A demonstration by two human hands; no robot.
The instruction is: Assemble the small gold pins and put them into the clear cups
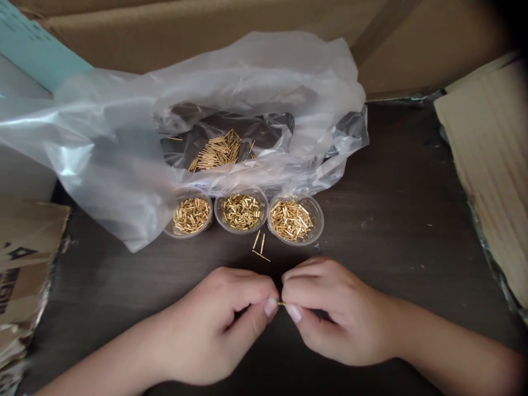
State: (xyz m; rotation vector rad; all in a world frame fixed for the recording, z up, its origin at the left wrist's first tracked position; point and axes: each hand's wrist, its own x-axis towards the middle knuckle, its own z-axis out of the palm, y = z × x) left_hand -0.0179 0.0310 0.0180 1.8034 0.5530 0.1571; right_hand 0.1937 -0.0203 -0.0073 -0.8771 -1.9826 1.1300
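Note:
Between my two hands runs a thin gold-coloured metal pin (pixel 281 303), of which only a short middle part shows. My left hand (pixel 229 319) pinches its left end between thumb and forefinger. On the other end, the thumb and forefinger of my right hand (pixel 336 308) are closed the same way. Just beyond my fingers, a few loose gold pins (pixel 262 243) lie on the dark table (pixel 379 220). Three round clear cups stand in a row behind them: a left cup (pixel 211 212), a middle cup (pixel 266 212) and a right cup (pixel 317 223), each holding many small gold pieces.
A large clear plastic bag (pixel 256 60) lies open behind the cups, with a pile of longer gold pins (pixel 218 151) inside. Cardboard stands at the back (pixel 165 33). More cardboard pieces border the left side (pixel 28 264) and the right side (pixel 490 165).

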